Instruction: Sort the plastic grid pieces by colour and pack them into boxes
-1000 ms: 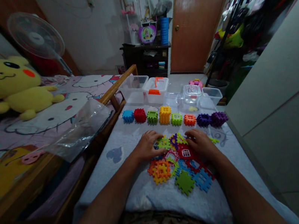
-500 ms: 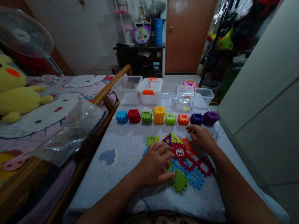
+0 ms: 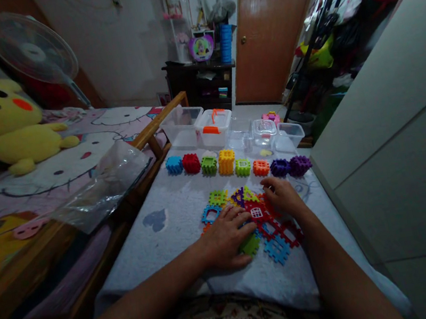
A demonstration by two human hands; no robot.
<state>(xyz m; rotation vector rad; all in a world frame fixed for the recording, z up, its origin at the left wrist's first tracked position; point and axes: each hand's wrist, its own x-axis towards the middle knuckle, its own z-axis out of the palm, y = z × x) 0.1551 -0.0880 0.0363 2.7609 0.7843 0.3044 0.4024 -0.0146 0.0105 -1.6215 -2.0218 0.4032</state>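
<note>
A loose heap of flat toothed plastic building pieces lies on the cloth-covered table. My left hand (image 3: 227, 237) rests palm down on the heap, fingers spread, over a green square piece (image 3: 251, 245). A blue frame piece (image 3: 211, 213) lies beyond its fingers. A red piece with a white window (image 3: 256, 212) sits between my hands. My right hand (image 3: 282, 194) is at the heap's right edge, fingers curled beside red pieces; what they hold, if anything, is hidden. Nearby are a purple triangle piece (image 3: 238, 197), a blue window piece (image 3: 278, 249) and a dark red frame piece (image 3: 291, 232).
Stacks sorted by colour form a row behind the heap, among them a yellow stack (image 3: 227, 162) and a purple stack (image 3: 300, 166). Clear plastic boxes (image 3: 183, 126) stand at the far end. A wooden bed rail (image 3: 159, 127) runs along the left, a white cabinet (image 3: 398, 152) along the right.
My left hand has shifted slightly right and lower over the heap, covering more of the green piece and uncovering the blue frame. My right hand has moved a little left, its fingers more curled.
</note>
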